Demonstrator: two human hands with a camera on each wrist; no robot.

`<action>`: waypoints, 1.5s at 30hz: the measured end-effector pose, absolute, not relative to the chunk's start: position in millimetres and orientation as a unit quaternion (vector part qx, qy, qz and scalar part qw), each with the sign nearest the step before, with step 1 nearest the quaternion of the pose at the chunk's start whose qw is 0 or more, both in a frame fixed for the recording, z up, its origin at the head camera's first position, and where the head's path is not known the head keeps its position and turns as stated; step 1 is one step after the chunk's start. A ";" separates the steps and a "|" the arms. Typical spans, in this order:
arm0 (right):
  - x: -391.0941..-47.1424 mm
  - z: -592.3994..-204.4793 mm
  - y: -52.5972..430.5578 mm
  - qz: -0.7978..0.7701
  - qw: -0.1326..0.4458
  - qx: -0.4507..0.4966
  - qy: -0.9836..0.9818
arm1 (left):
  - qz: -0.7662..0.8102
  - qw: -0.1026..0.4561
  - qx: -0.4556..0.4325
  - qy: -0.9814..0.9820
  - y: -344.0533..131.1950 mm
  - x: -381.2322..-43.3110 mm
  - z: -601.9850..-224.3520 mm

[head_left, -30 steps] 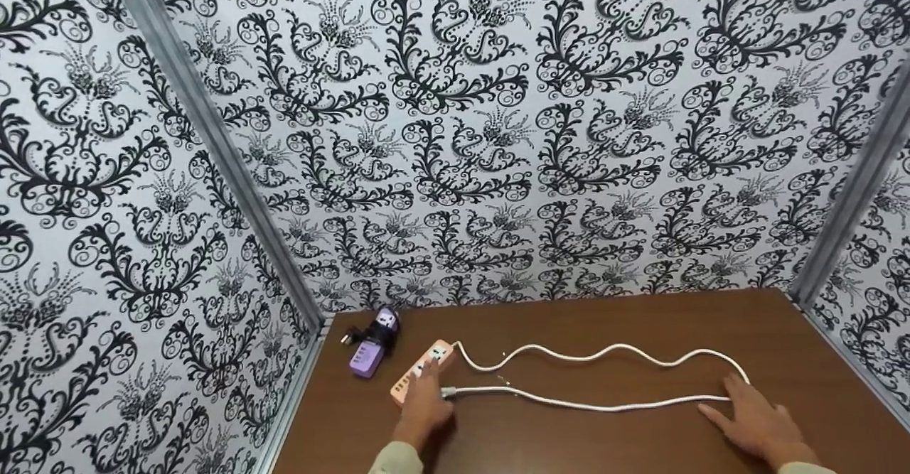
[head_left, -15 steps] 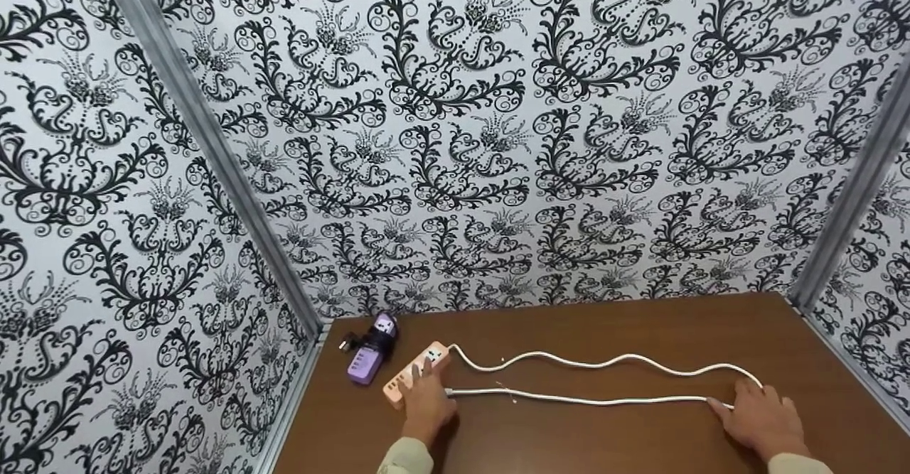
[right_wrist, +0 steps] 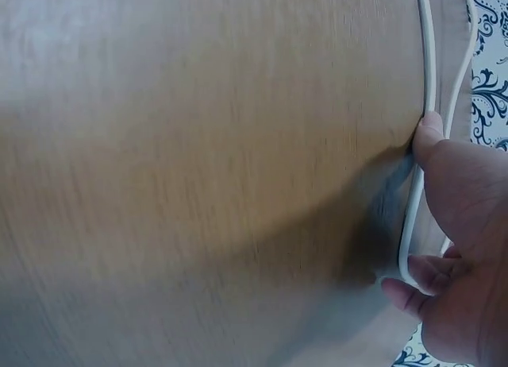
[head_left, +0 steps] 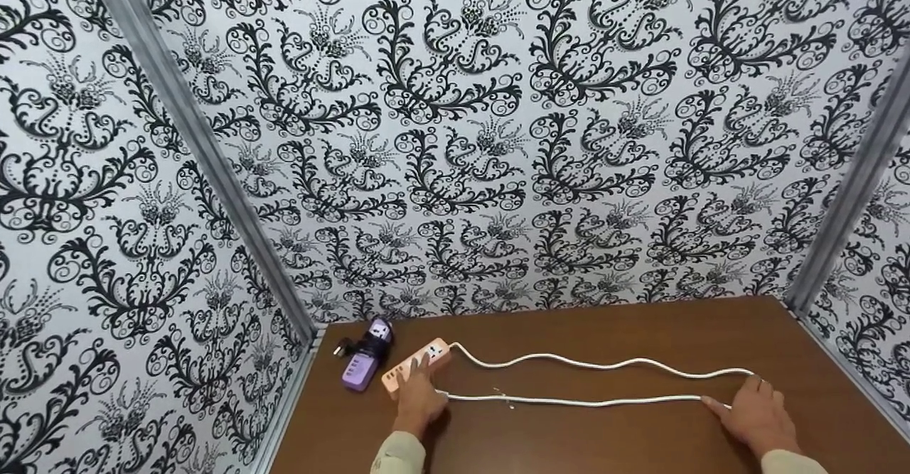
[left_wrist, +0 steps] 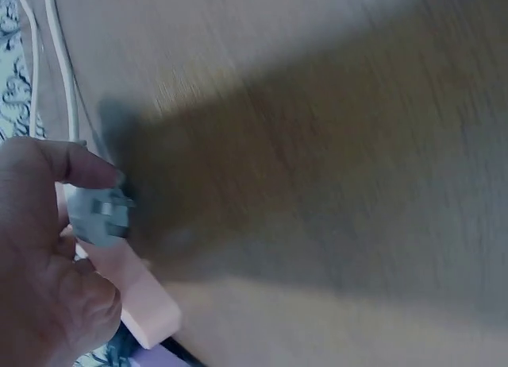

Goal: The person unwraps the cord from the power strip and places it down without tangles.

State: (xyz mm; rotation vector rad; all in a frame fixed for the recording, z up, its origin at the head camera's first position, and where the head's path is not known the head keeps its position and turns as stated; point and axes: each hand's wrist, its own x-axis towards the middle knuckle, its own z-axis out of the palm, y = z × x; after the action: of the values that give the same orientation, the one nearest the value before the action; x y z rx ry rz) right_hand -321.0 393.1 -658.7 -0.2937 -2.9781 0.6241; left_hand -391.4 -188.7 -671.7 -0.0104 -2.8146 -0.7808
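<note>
A peach power strip (head_left: pixel 393 380) lies slanted at the table's left, with a white socket face and a white cord (head_left: pixel 593 404). My left hand (head_left: pixel 419 399) lies over it, fingers on its top. In the left wrist view, the left thumb presses against a pale grey plug (left_wrist: pixel 99 218) on the cord's end, beside the strip's peach body (left_wrist: pixel 139 295); the fingers are curled behind the plug. At the right, my right hand (head_left: pixel 761 413) holds the cord's bend. Its thumb (right_wrist: pixel 429 133) is on the near run and its fingers are at the turn.
A purple power strip (head_left: pixel 361 371) with its black cord (head_left: pixel 377 347) wound round it lies left of the peach one. Patterned walls (head_left: pixel 462 175) with grey metal posts (head_left: pixel 192 133) stand behind and at the sides of the brown table (head_left: pixel 569 445).
My right hand has gone from lying open by the cord to holding its bend, slightly farther right. The cord's two runs are stretched straighter. The left hand stays at the peach strip.
</note>
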 end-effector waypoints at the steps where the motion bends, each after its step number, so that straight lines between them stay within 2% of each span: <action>1: -321.4 -658.6 392.1 0.209 0.047 -0.101 -0.972 | -0.271 0.115 -0.005 -0.956 -188.5 -391.5 -672.1; 6: -323.8 -658.6 387.4 0.220 0.067 -0.107 -0.967 | -0.273 0.140 -0.029 -0.951 -186.0 -390.9 -670.4; 12: -324.0 -660.8 383.2 0.244 0.040 -0.129 -0.960 | -0.278 0.119 -0.014 -0.953 -184.0 -392.5 -665.6; 21: -322.5 -669.9 373.8 0.227 0.059 -0.121 -0.964 | -0.282 0.101 0.023 -0.954 -184.3 -394.8 -665.6; 33: -325.4 -662.9 380.6 0.245 0.046 -0.137 -0.959 | -0.292 0.115 -0.003 -0.950 -182.7 -403.2 -668.8; 45: -329.5 -667.7 368.2 0.266 0.038 -0.148 -0.952 | -0.256 0.114 0.013 -0.960 -179.3 -389.3 -669.3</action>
State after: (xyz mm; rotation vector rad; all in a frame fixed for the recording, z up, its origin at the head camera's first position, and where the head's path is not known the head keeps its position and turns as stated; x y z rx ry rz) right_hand -329.5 368.2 -667.7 -0.4556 -2.9204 0.8149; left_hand -389.3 -179.3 -669.3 0.0367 -2.8140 -0.7519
